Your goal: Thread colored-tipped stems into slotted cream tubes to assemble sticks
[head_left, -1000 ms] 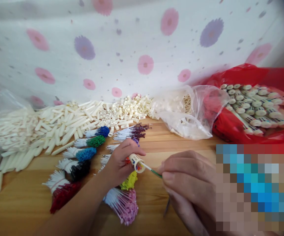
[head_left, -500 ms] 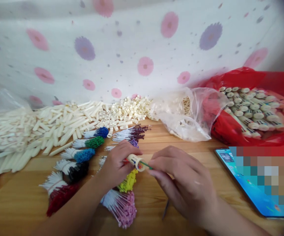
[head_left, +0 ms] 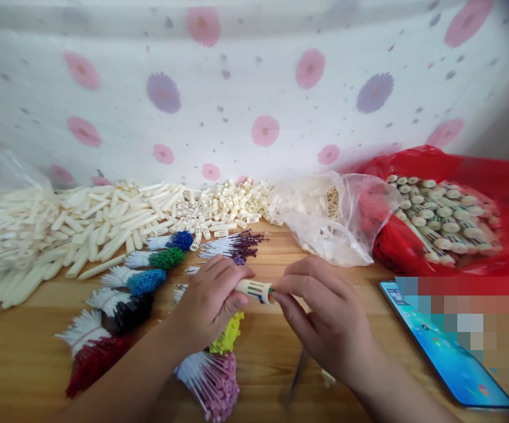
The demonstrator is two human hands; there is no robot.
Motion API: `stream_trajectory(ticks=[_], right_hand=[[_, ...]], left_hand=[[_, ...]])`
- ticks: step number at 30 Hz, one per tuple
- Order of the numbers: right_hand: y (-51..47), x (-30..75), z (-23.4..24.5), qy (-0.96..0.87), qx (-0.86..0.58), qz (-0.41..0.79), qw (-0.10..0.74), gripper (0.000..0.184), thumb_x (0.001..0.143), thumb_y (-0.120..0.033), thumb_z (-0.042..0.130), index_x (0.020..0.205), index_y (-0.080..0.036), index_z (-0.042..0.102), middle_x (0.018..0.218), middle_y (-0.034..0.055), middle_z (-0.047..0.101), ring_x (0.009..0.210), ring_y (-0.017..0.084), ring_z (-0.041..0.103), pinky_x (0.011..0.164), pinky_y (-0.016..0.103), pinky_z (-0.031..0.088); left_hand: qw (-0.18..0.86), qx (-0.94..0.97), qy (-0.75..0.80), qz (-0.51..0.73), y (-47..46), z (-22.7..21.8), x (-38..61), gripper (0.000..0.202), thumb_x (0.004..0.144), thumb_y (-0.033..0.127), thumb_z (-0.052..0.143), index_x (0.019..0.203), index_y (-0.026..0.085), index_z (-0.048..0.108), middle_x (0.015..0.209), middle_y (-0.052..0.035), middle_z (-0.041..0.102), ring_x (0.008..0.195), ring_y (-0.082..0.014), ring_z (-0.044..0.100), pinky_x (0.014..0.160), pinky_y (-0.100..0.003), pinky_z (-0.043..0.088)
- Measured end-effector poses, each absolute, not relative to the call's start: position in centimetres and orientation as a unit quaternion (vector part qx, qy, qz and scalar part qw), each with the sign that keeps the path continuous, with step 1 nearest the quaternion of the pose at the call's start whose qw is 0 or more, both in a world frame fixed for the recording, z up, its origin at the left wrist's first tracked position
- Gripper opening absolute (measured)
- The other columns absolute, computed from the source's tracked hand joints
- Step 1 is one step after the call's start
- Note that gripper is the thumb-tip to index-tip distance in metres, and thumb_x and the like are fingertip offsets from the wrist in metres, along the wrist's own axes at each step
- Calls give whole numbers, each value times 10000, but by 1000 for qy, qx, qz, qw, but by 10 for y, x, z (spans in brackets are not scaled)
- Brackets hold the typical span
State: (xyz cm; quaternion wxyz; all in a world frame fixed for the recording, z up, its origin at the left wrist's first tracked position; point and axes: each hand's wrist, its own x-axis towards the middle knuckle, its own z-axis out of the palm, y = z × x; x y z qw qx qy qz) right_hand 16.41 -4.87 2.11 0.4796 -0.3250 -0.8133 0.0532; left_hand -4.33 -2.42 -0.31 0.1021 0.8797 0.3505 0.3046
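In the head view, your left hand [head_left: 208, 302] is closing around a cream barrel [head_left: 254, 288], gripping it so that its slotted end is sticking out to the right, just above the table [head_left: 25, 358]. Your right hand [head_left: 325, 320] is pinching a thin green refill [head_left: 271, 289] between thumb and forefinger right at the barrel's open end, where the two are touching; coloured tips are showing through the slots. Both hands are working near the middle of the table. Under and left of your left hand, bundles of refills [head_left: 148, 281] are lying fanned out, with blue, green, black, red, yellow and pink ends. Farther back on the left a heap of cream tubes [head_left: 82, 226] is spreading along the wall, and beside it a pile of small slotted caps [head_left: 232, 202]. A clear bag [head_left: 329, 223] is sitting at far centre-right, touching a red bag [head_left: 492, 176] that is holding finished pieces. A phone [head_left: 439, 352] is lying near right, and a flowered cloth [head_left: 254, 88] is hanging behind.
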Motion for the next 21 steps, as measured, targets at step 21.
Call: stream_trajectory(ticks=[21], right_hand=[[-50,147,-1,-599,-352,434,573,120,852,-265,585,782,-212,666,754,3,556,742,139,518,679,267,421]], left_hand=[[-54,867,385,313,-24,-2,-45,369,917,453,381,967,157,594,762,-66,570,736,-211,467,685,-338,363]])
